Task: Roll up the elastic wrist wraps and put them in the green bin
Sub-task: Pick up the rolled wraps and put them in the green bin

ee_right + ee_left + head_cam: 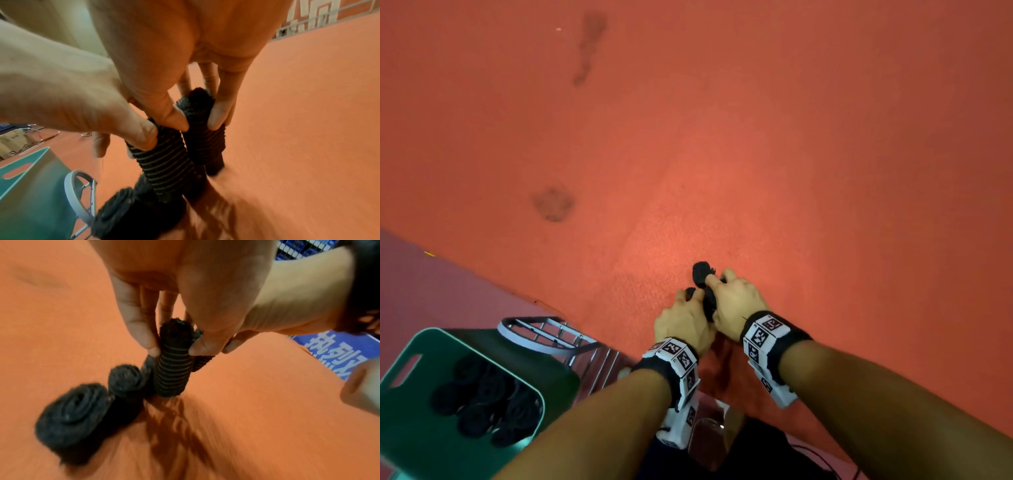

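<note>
**Two hands, one last stretch of black elastic**

Two hands meet low over the orange floor (791, 154), and I watch both of them pinch the same black wrist wrap (172, 369). My left hand (683, 320) has thumb and fingertips closed on one ribbed roll; my right hand (736, 305) grips a second ribbed roll (202, 129) just beside it — neither hand is free. Whether these are two ends of one wrap or two separate wraps, I cannot tell.

The material reads as light and soft, a knitted elastic with fuzzy ends; I judge it will spring open if the pinch slackens, so the hold belongs across the roll's sides, pressing the layers together, not on the loose tail. Two more coiled rolls (82, 417) lie on the floor touching it, blurred in the left wrist view.

The green bin (410, 442) stands to my left, beside a wire rack (544, 334). Inside it lies a heap of dark rolled wraps (489, 401) — several, though the count is unclear.
</note>
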The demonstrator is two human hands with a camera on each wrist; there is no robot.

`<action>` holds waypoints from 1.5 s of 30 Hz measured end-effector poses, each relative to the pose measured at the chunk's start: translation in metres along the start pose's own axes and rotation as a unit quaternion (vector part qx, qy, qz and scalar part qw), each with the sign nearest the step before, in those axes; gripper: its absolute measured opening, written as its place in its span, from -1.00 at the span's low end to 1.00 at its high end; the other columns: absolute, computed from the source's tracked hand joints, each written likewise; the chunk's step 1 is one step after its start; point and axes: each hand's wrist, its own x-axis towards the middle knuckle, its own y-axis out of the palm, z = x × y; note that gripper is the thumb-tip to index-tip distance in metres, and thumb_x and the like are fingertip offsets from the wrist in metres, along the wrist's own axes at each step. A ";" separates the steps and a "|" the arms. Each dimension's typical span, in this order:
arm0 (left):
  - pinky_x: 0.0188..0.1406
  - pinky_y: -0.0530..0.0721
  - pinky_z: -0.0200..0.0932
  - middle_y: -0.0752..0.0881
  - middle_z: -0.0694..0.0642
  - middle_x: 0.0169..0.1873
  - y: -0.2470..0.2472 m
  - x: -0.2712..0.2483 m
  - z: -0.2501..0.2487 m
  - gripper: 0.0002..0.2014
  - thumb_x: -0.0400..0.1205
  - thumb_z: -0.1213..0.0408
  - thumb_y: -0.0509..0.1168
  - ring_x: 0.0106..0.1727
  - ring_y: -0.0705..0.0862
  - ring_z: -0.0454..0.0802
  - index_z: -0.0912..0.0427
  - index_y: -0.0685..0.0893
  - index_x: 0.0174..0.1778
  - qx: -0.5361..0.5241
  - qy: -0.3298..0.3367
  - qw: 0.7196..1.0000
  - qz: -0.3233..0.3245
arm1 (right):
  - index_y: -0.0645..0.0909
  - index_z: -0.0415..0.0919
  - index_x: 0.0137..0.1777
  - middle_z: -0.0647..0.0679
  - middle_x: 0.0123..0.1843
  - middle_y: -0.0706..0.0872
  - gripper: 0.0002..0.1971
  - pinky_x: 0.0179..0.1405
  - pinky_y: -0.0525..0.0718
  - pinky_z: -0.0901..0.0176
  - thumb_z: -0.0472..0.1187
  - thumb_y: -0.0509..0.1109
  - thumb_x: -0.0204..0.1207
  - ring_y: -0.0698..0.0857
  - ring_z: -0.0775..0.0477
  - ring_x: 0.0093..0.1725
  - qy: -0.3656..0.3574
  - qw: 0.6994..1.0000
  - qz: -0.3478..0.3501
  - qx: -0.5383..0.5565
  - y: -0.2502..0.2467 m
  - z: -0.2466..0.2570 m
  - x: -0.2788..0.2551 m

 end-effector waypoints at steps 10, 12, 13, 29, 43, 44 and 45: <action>0.04 0.64 0.10 0.54 0.14 0.28 -0.092 -0.031 0.094 -0.61 0.60 0.10 0.31 0.15 0.72 0.39 -0.01 0.50 0.36 -0.054 -0.032 0.989 -0.133 | 0.41 -0.13 0.47 -0.20 0.26 0.49 -0.51 0.10 0.63 -0.12 -0.23 0.38 0.54 0.64 -0.37 0.19 -0.078 0.992 -0.073 -0.071 -0.048 0.123 0.006; 0.01 0.63 0.10 0.54 0.13 0.28 -0.099 -0.038 0.124 -0.61 0.60 0.08 0.31 0.12 0.73 0.40 -0.01 0.49 0.36 -0.069 -0.052 0.985 -0.146 | 0.42 -0.13 0.46 -0.20 0.26 0.49 -0.52 0.08 0.62 -0.12 -0.23 0.39 0.55 0.64 -0.37 0.18 -0.105 0.988 -0.071 -0.091 -0.043 0.156 0.010; -0.01 0.62 0.09 0.54 0.13 0.28 -0.102 -0.043 0.139 -0.61 0.60 0.08 0.31 0.12 0.73 0.40 -0.01 0.50 0.36 -0.077 -0.063 0.983 -0.151 | 0.42 -0.14 0.46 -0.20 0.25 0.49 -0.52 0.07 0.62 -0.12 -0.21 0.40 0.55 0.64 -0.37 0.17 -0.118 0.986 -0.067 -0.100 -0.039 0.173 0.012; 0.00 0.62 0.12 0.57 0.12 0.28 -0.079 -0.110 0.393 -0.52 0.58 0.04 0.33 0.19 0.70 0.35 0.08 0.40 0.37 -0.202 -0.271 0.919 -0.201 | 0.45 -0.14 0.38 -0.17 0.25 0.39 -0.59 -0.04 0.56 -0.09 -0.19 0.36 0.53 0.65 -0.38 0.04 -0.265 0.950 -0.006 -0.164 0.066 0.403 0.028; -0.02 0.63 0.07 0.63 0.05 0.25 -0.042 -0.028 0.506 -0.54 0.61 0.10 0.42 0.20 0.70 0.27 -0.14 0.50 0.43 -0.202 -0.251 0.937 -0.136 | 0.26 -0.21 0.56 -0.28 0.47 0.34 -0.48 -0.05 0.69 -0.22 -0.34 0.30 0.64 0.76 -0.44 0.07 -0.222 0.925 0.116 -0.286 0.189 0.457 0.082; -0.05 0.61 0.06 0.63 0.07 0.24 -0.039 -0.022 0.507 -0.55 0.61 0.10 0.41 0.18 0.70 0.29 -0.14 0.50 0.42 -0.199 -0.251 0.939 -0.128 | 0.24 -0.24 0.57 -0.30 0.47 0.32 -0.46 -0.02 0.70 -0.24 -0.37 0.31 0.63 0.76 -0.45 0.07 -0.218 0.924 0.127 -0.286 0.194 0.457 0.089; -0.07 0.58 0.06 0.63 0.08 0.22 -0.036 -0.018 0.508 -0.55 0.60 0.11 0.41 0.16 0.71 0.31 -0.13 0.51 0.41 -0.200 -0.251 0.940 -0.121 | 0.24 -0.28 0.56 -0.32 0.47 0.32 -0.46 -0.03 0.70 -0.24 -0.38 0.32 0.62 0.77 -0.45 0.06 -0.219 0.923 0.133 -0.288 0.200 0.457 0.095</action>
